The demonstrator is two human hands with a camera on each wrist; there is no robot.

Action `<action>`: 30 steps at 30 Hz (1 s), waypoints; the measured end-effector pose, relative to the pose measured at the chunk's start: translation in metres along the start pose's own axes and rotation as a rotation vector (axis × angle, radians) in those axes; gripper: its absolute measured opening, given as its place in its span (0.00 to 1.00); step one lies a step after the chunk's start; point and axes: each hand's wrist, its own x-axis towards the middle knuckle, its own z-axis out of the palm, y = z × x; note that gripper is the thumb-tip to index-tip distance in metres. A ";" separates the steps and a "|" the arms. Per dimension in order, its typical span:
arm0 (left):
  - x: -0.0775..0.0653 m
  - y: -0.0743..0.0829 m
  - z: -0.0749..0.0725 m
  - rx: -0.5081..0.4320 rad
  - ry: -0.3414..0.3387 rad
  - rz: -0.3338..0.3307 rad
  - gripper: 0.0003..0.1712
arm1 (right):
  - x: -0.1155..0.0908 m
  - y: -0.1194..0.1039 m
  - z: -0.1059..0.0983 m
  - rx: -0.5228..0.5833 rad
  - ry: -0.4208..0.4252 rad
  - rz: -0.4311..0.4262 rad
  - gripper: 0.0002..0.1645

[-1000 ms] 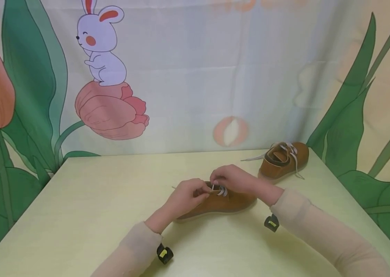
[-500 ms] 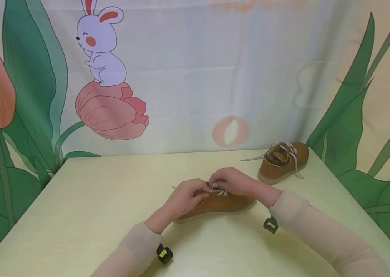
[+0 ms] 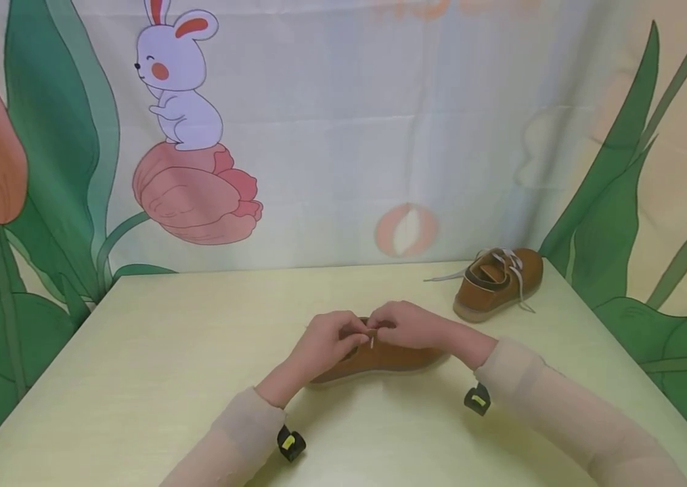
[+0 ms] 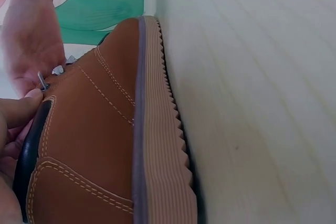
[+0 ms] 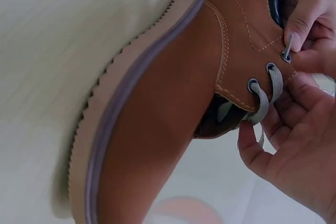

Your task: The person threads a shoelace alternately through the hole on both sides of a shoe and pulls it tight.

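A brown leather lace-up shoe [image 3: 392, 360] stands on the table, toe to the right. My left hand [image 3: 321, 346] pinches the edge of its eyelet flap, thumb on the outside close to the top eyelet [image 5: 285, 56]. Out of that eyelet pokes the tip of a grey-white shoelace [image 4: 41, 81]. My right hand [image 3: 414, 327] is bent over the lacing, fingers at the flap's inner side and holding the lace there; part of this grip is hidden behind the leather. Lower eyelets carry lace loops [image 5: 276, 83] in the right wrist view.
A second brown shoe [image 3: 483, 294] with loose laces stands at the table's back right corner. The pale yellow table [image 3: 197, 318] ends at a printed curtain [image 3: 319, 135] behind. Each wrist wears a small black camera [image 3: 291, 444].
My right hand has come down and nearer to me over the lacing. The lace tip, before inside the flap, now shows through the top eyelet on the outside. My left hand barely moved.
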 end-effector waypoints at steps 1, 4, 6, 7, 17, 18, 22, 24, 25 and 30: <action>0.000 0.000 0.000 -0.011 -0.007 -0.017 0.04 | -0.001 0.002 0.003 -0.008 0.010 -0.011 0.11; 0.001 0.001 0.000 -0.036 -0.033 -0.051 0.03 | -0.004 0.005 0.012 -0.045 0.074 -0.052 0.04; 0.001 0.000 -0.001 -0.042 -0.049 -0.068 0.03 | -0.006 0.005 0.017 -0.074 0.139 -0.079 0.03; 0.002 0.000 -0.002 -0.043 -0.055 -0.072 0.04 | -0.007 0.004 0.019 -0.086 0.169 -0.089 0.03; 0.006 -0.001 -0.011 -0.051 -0.082 -0.141 0.07 | -0.014 0.004 0.025 -0.255 0.449 -0.284 0.12; 0.007 -0.001 -0.011 -0.052 -0.081 -0.146 0.07 | -0.014 0.003 0.023 -0.245 0.479 -0.289 0.12; 0.006 -0.001 -0.010 -0.036 -0.073 -0.153 0.07 | -0.013 -0.001 0.007 -0.186 0.581 -0.244 0.11; 0.006 -0.001 -0.010 -0.032 -0.068 -0.151 0.07 | -0.013 -0.004 -0.006 -0.155 0.630 -0.211 0.11; 0.006 -0.001 -0.009 -0.034 -0.067 -0.152 0.07 | -0.013 -0.007 -0.013 -0.144 0.656 -0.202 0.11; 0.005 -0.002 -0.009 -0.031 -0.052 -0.158 0.07 | -0.019 -0.023 -0.039 -0.129 0.754 -0.197 0.09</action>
